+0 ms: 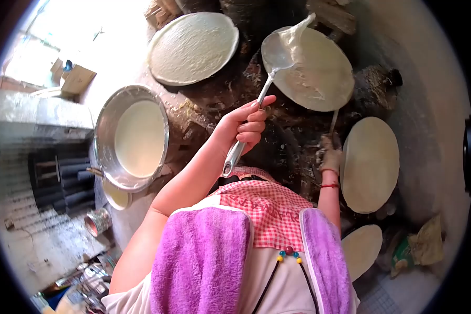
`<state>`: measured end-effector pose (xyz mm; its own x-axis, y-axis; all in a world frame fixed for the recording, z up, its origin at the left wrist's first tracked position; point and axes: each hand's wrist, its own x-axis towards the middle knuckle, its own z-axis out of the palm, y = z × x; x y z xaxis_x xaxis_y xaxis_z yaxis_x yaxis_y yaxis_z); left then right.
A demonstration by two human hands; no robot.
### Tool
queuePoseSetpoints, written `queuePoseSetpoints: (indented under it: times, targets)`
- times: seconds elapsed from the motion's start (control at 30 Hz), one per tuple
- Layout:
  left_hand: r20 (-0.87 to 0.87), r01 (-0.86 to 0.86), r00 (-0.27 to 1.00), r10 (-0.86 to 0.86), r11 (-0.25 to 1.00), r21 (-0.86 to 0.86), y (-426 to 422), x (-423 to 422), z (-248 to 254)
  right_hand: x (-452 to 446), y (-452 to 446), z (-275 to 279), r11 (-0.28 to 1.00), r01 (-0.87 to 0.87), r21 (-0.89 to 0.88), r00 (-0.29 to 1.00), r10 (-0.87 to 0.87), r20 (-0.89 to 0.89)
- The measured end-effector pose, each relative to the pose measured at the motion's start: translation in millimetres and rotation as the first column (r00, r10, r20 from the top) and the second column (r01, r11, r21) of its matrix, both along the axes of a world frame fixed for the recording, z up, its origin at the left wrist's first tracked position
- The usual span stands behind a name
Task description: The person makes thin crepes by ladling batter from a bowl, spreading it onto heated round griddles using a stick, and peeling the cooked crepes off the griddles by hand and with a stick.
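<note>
My left hand (247,125) is wrapped round the metal handle of a ladle (278,51), its bowl raised over a round pan (319,70). Pale batter (298,32) hangs in a thick streak at the ladle's bowl, and a pale layer coats the pan. Lower right, my right hand (329,152), in a dirty glove with a red band at the wrist, is closed round a thin handle (334,121) that reaches the pan's near edge. Whether the handle is fixed to the pan I cannot tell.
A large metal pot (102,138) of pale batter stands left, with a smaller bowl (118,198) partly under it. Another coated round pan (193,47) is at upper left. Flat pale rounds (371,165) lie at right. Firewood (332,15) is at the back, a tin can (98,222) lower left.
</note>
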<state>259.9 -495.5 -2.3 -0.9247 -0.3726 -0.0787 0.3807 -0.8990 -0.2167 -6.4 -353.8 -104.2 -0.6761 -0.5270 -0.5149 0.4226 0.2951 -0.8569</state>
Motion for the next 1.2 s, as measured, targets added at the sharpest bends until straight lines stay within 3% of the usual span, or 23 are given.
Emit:
queuePoseSetpoints:
  times: [0.03, 0.1, 0.17, 0.23, 0.27, 0.3, 0.33, 0.37, 0.4, 0.43, 0.47, 0.53, 0.57, 0.6, 0.7, 0.77, 0.83, 0.87, 0.97, 1.03, 1.1, 1.13, 1.2]
  targets:
    - [0.014, -0.021, 1.000, 0.021, 1.000, -0.009, 0.4, 7.3, 5.0, 15.7, -8.5, -7.2, 0.985, -0.165, 0.043, 0.980, 0.169, -0.104]
    - [0.009, -0.031, 1.000, 0.030, 0.997, 0.072, -3.9, 26.9, 16.1, 35.5, -18.8, -36.8, 0.860, -0.509, -0.035, 0.841, 0.488, -0.232]
    - [0.148, -0.019, 0.988, 0.030, 0.997, -0.076, -10.1, 60.9, 31.7, 50.6, -22.3, -16.1, 0.868, -0.497, -0.017, 0.860, 0.490, -0.140]
    - [0.248, -0.065, 0.954, 0.167, 0.925, -0.373, -6.2, 108.1, 59.1, 47.0, -12.4, -9.4, 0.906, -0.422, 0.027, 0.903, 0.423, -0.079]
    - [0.298, -0.061, 0.930, 0.216, 0.889, -0.454, -8.8, 138.2, 63.8, 40.7, -3.3, -15.0, 0.973, -0.215, -0.088, 0.976, 0.217, 0.014]
    - [0.161, -0.158, 0.953, 0.255, 0.876, -0.455, -11.2, 169.8, 57.6, 38.0, 4.3, -15.3, 0.981, 0.004, -0.193, 0.993, 0.020, 0.120]
    - [0.236, -0.191, 0.902, 0.363, 0.823, -0.536, -8.5, 192.6, 57.5, 50.1, 6.2, -11.5, 0.999, 0.040, 0.024, 0.997, -0.039, -0.062]
    - [0.289, -0.221, 0.826, 0.484, 0.750, -0.623, -10.5, 213.1, 57.6, 65.8, 9.9, -15.6, 0.996, -0.067, 0.063, 0.996, 0.071, -0.059]
    - [0.272, -0.223, 0.839, 0.471, 0.754, -0.618, -19.2, 232.4, 52.7, 88.0, 6.4, -25.0, 0.979, -0.173, 0.106, 0.968, 0.189, -0.164]
    - [0.242, -0.299, 0.868, 0.434, 0.845, -0.442, -24.9, 253.5, 48.1, 114.7, -2.6, -24.4, 0.945, -0.283, 0.166, 0.913, 0.318, -0.255]
    - [0.210, -0.358, 0.888, 0.410, 0.901, -0.244, -26.3, 273.3, 45.0, 138.1, -11.4, -17.9, 0.941, -0.290, 0.176, 0.907, 0.329, -0.262]
    - [0.268, -0.401, 0.862, 0.430, 0.903, -0.157, -25.2, 310.7, 35.4, 188.1, -41.3, 13.0, 0.896, -0.346, 0.277, 0.925, 0.375, -0.056]
    - [0.328, -0.431, 0.840, 0.432, 0.899, -0.082, -24.3, 330.8, 30.3, 205.0, -56.4, 3.1, 0.882, -0.384, 0.273, 0.910, 0.412, -0.053]
    - [0.350, -0.451, 0.817, 0.458, 0.886, -0.107, -15.6, 348.5, 25.9, 221.1, -69.6, -15.2, 0.948, -0.302, -0.102, 0.933, 0.315, 0.171]
    - [0.282, -0.547, 0.794, 0.539, 0.835, -0.056, 9.1, 397.8, 15.6, 287.2, -111.8, -7.9, 0.910, -0.330, -0.253, 0.895, 0.386, 0.223]
    - [0.262, -0.572, 0.786, 0.560, 0.820, -0.038, 21.4, 425.1, 7.5, 314.3, -154.6, -4.7, 0.787, -0.547, -0.286, 0.750, 0.612, 0.249]
    - [0.343, -0.640, 0.725, 0.598, 0.769, 0.012, 32.1, 442.0, 1.0, 329.3, -202.3, -27.8, 0.817, -0.530, -0.229, 0.768, 0.576, 0.280]
    - [0.320, -0.655, 0.721, 0.615, 0.756, 0.022, 39.7, 455.0, -1.8, 344.4, -225.1, -28.2, 0.858, -0.497, -0.130, 0.829, 0.514, 0.221]
    - [0.275, -0.694, 0.699, 0.660, 0.718, 0.040, 61.9, 486.0, -9.0, 380.7, -278.5, -28.0, 0.872, -0.485, -0.061, 0.859, 0.488, 0.153]
    - [0.348, -0.764, 0.621, 0.703, 0.642, 0.067, 74.1, 491.5, -0.3, 412.6, -320.9, -33.3, 0.786, -0.543, 0.295, 0.811, 0.582, -0.061]
    - [0.419, -0.803, 0.572, 0.705, 0.587, 0.108, 79.5, 497.9, 7.7, 445.4, -362.8, -81.1, 0.802, -0.493, 0.339, 0.760, 0.586, -0.282]
    - [0.415, -0.793, 0.586, 0.696, 0.598, 0.117, 79.4, 499.2, 10.8, 472.1, -395.9, -105.2, 0.848, -0.467, 0.252, 0.835, 0.516, -0.189]
    - [0.500, -0.824, 0.525, 0.689, 0.560, 0.093, 81.2, 502.6, 17.1, 499.5, -426.8, -93.3, 0.813, -0.539, 0.222, 0.764, 0.583, -0.279]
